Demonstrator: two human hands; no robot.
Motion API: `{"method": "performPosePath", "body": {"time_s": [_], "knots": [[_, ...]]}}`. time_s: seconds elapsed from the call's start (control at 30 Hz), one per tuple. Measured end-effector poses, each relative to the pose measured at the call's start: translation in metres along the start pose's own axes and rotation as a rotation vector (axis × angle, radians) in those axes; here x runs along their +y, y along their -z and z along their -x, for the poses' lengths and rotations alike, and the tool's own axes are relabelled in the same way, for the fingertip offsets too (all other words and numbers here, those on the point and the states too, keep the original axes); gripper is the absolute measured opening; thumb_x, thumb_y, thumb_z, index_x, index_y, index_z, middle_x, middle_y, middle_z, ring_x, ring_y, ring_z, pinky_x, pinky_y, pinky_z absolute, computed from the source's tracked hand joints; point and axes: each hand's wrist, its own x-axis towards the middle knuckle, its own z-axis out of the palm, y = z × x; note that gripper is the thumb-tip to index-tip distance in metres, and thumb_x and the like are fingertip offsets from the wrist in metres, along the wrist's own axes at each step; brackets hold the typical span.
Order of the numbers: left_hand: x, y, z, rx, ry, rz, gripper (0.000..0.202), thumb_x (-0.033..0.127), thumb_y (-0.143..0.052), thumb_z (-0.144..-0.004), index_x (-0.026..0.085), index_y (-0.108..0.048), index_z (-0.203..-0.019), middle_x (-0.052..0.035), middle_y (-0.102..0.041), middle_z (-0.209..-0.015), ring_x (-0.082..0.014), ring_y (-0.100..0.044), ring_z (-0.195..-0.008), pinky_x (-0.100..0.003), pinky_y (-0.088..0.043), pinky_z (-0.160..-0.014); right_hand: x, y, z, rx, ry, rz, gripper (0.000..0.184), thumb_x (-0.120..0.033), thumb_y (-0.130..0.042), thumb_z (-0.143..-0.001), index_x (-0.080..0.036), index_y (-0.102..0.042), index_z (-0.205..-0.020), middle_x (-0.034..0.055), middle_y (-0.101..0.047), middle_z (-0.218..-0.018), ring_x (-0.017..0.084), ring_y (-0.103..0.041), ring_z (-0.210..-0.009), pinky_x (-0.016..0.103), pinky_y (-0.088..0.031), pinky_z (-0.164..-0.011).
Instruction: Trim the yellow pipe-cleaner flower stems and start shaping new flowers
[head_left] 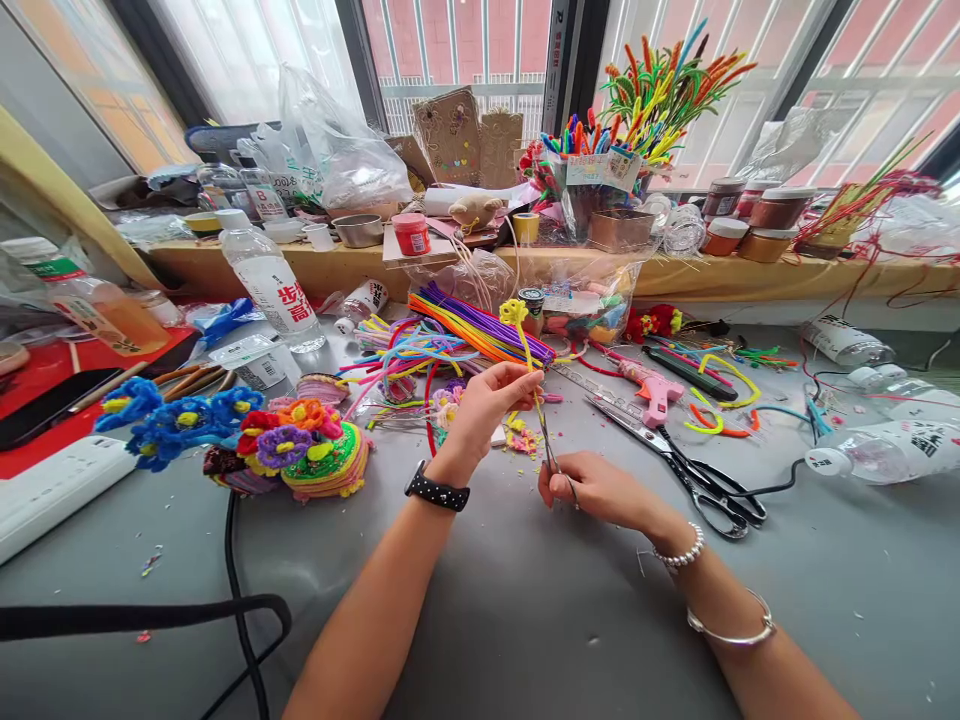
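My left hand (484,410) is pinched on the stem of a yellow pipe-cleaner flower (516,318), holding it upright above the grey table (525,620). My right hand (592,488) is closed on small scissors (547,445), whose blades point up at the stem just below my left fingers. Yellow and pink fluff scraps (520,436) lie on the table under the flower. A black watch sits on my left wrist, and bracelets circle my right.
Large black scissors (690,470) and a pink glue gun (651,388) lie right of my hands. Loose pipe cleaners (457,330) are piled behind, finished pipe-cleaner flowers (247,435) sit at left, and water bottles (274,285) stand around. A cluttered shelf (720,278) runs under the window.
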Motion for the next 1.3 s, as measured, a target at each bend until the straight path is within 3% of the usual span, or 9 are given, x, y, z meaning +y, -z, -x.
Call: {"method": "performPosePath", "body": {"time_s": [0.5, 0.8, 1.03, 1.3], "knots": [[-0.0028, 0.0001, -0.0015, 0.021, -0.009, -0.002, 0.021, 0.032, -0.063, -0.058, 0.014, -0.057, -0.068, 0.0018, -0.057, -0.062, -0.0060, -0.049, -0.055, -0.020, -0.038, -0.056, -0.0016, -0.0006, -0.0015, 0.030, 0.010, -0.071, 0.057, -0.061, -0.028, -0.074, -0.013, -0.053, -0.055, 0.0017, -0.054, -0.058, 0.010, -0.044, -0.054, 0.021, -0.032, -0.049], [-0.0053, 0.0014, -0.0026, 0.071, -0.035, 0.020, 0.020, 0.032, -0.062, -0.060, 0.015, -0.057, -0.069, 0.0007, -0.058, -0.064, -0.0074, -0.052, -0.060, -0.020, -0.039, -0.058, 0.0024, -0.0048, -0.0048, 0.117, -0.041, -0.071, 0.057, -0.060, -0.033, -0.073, -0.014, -0.049, -0.045, -0.0034, -0.036, -0.043, 0.007, -0.030, -0.043, 0.021, -0.024, -0.043], [-0.0043, 0.0019, -0.0019, 0.088, -0.034, 0.024, 0.020, 0.032, -0.063, -0.058, 0.016, -0.057, -0.068, 0.0017, -0.057, -0.064, -0.0070, -0.052, -0.061, -0.020, -0.038, -0.060, 0.0060, -0.0048, -0.0064, 0.141, -0.055, -0.087, 0.060, -0.063, -0.030, -0.072, -0.014, -0.048, -0.042, -0.0031, -0.035, -0.042, 0.007, -0.030, -0.042, 0.021, -0.024, -0.044], [-0.0036, -0.0021, 0.0000, 0.033, -0.027, -0.007, 0.021, 0.035, -0.061, -0.061, 0.015, -0.053, -0.060, 0.0040, -0.050, -0.057, -0.0049, -0.045, -0.053, -0.018, -0.036, -0.055, 0.0014, -0.0041, -0.0033, 0.077, 0.017, -0.043, 0.067, -0.069, -0.017, -0.069, -0.013, -0.051, -0.055, -0.0006, -0.044, -0.051, 0.009, -0.037, -0.049, 0.021, -0.028, -0.047]]}}
